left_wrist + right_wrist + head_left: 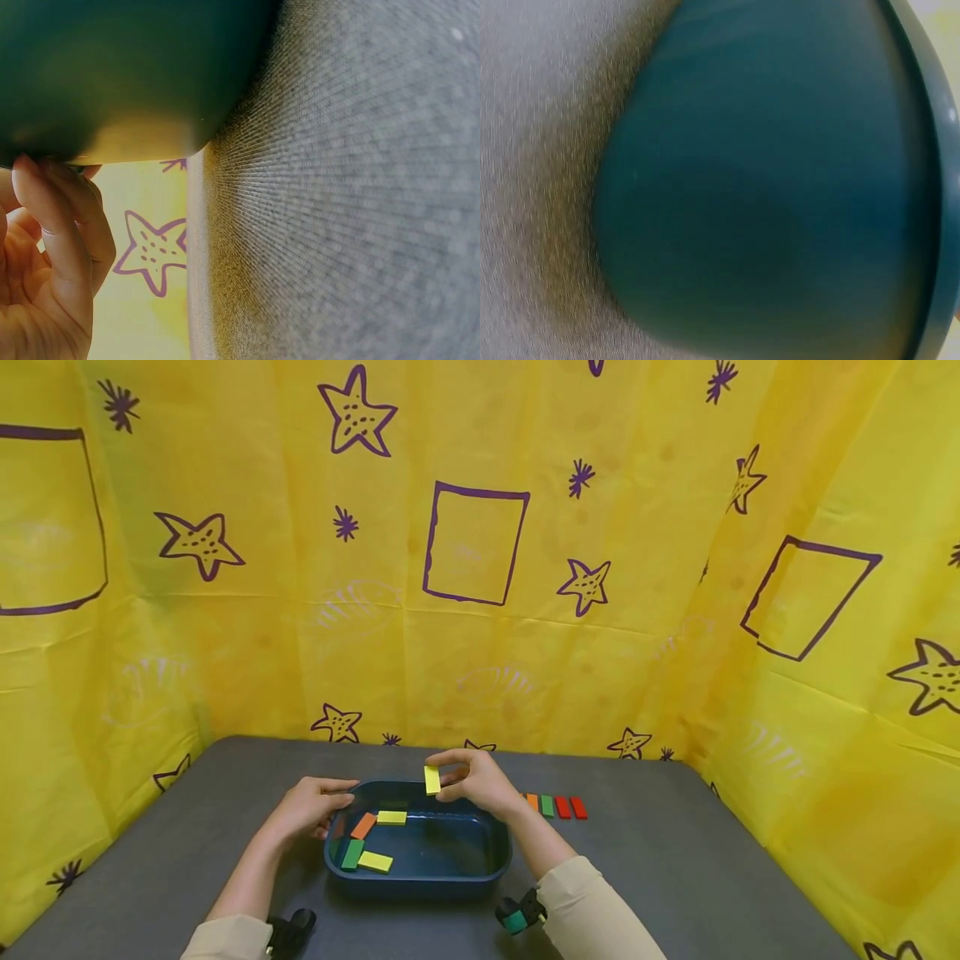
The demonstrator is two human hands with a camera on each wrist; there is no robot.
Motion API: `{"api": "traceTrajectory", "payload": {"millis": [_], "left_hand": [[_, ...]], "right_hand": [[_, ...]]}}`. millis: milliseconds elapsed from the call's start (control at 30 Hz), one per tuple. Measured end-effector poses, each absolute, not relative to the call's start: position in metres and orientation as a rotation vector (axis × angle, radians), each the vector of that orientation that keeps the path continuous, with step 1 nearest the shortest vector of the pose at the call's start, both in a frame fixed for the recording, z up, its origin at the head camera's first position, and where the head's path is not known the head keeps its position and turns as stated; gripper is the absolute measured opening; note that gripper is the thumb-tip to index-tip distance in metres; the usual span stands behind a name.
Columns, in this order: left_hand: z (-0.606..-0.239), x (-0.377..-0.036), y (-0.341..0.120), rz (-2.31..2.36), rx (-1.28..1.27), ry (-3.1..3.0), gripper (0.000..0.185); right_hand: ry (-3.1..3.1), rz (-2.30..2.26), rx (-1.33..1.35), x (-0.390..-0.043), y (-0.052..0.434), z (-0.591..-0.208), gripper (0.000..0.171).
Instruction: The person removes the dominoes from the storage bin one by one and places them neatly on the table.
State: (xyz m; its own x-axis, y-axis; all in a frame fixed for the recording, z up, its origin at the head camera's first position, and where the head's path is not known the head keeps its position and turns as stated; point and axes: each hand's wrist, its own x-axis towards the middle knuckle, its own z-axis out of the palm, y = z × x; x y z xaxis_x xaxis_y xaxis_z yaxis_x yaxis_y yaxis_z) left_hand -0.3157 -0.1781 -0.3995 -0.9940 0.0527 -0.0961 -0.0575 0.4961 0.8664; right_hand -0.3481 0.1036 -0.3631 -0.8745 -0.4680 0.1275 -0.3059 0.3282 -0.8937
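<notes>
A dark blue tub (420, 881) sits on the grey table. Inside lie an orange block (363, 825), a green block (352, 853) and two yellow blocks (392, 817) (375, 861). My right hand (476, 781) pinches a yellow block (432, 779) above the tub's far rim. My left hand (311, 806) grips the tub's left far corner; its fingers (52, 217) curl against the tub wall (112, 67) in the left wrist view. The right wrist view shows only the tub's outer wall (780, 187).
A row of small blocks, orange (532, 802), green (547, 805) and two red (562, 807) (578, 807), lies on the table (675, 860) just right of my right hand. Yellow star-patterned cloth (480, 568) walls in the table on three sides.
</notes>
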Motion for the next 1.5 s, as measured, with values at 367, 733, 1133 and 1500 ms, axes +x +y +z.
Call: {"api": "traceTrajectory", "payload": {"millis": [367, 733, 1133, 1500], "left_hand": [[-0.402, -0.318, -0.177, 1.508, -0.021, 2.624, 0.045], [-0.403, -0.318, -0.177, 1.519, -0.019, 2.615, 0.045], [-0.401, -0.317, -0.178, 1.515, -0.009, 2.623, 0.045], [-0.401, -0.317, -0.179, 1.503, -0.020, 2.631, 0.045]], "right_hand": [[2.423, -1.618, -0.706, -0.353, 0.130, -0.361, 0.046], [2.433, -1.649, -0.637, -0.357, 0.162, -0.363, 0.049], [2.500, -1.678, -0.533, -0.367, 0.207, -0.364, 0.052], [2.591, -1.746, -0.419, -0.372, 0.254, -0.372, 0.053]]}}
